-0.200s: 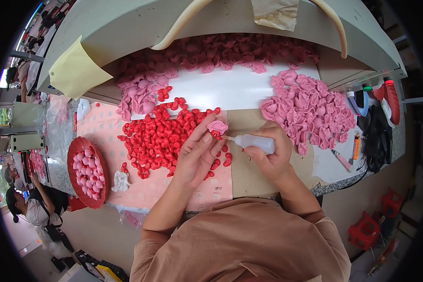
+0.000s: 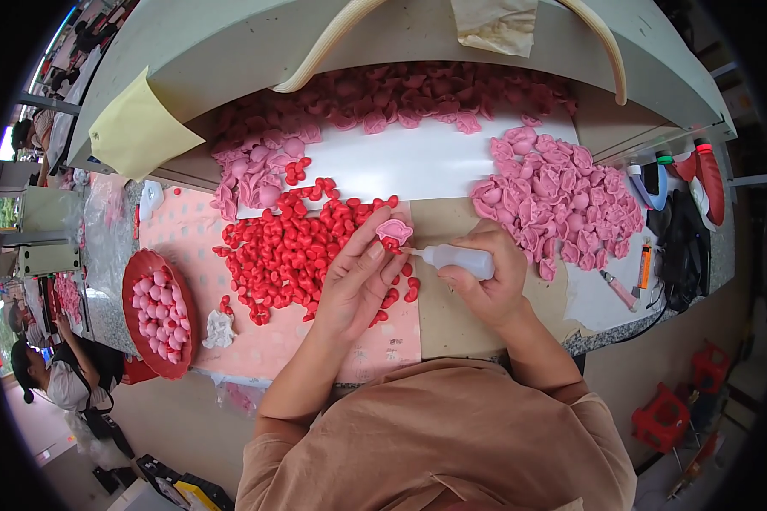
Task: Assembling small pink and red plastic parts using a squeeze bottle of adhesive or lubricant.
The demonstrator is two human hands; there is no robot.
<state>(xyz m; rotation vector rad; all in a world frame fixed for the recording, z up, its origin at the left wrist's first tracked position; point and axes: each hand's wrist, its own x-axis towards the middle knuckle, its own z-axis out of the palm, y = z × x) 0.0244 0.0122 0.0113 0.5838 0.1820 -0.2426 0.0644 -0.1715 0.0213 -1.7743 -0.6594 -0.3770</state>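
Observation:
My left hand [image 2: 355, 284] is closed, its fingertips pinching a small pink shell-shaped piece [image 2: 394, 230] together with a glossy red piece [image 2: 392, 244] just below it. In my right hand [image 2: 496, 277] lies a translucent white squeeze bottle [image 2: 464, 261], tilted on its side. Its thin nozzle points left, and the tip appears to touch the red piece. Beneath and left of my left hand spreads a heap of small red rounded pieces [image 2: 285, 251]. A pile of pink shell-shaped pieces [image 2: 562, 200] lies beyond my right hand.
More pink pieces [image 2: 400, 94] line the back under a grey hood [image 2: 256, 51]. At left stands a red basin [image 2: 189, 328] of pink-and-red pieces, near a crumpled white tissue [image 2: 220, 329]. A cutter [image 2: 620, 291], orange tube [image 2: 645, 266] and bottles lie right. Another person [image 2: 68, 375] works far left.
My right hand and the squeeze bottle have shifted slightly left, the nozzle staying at the red piece. My left hand looks still.

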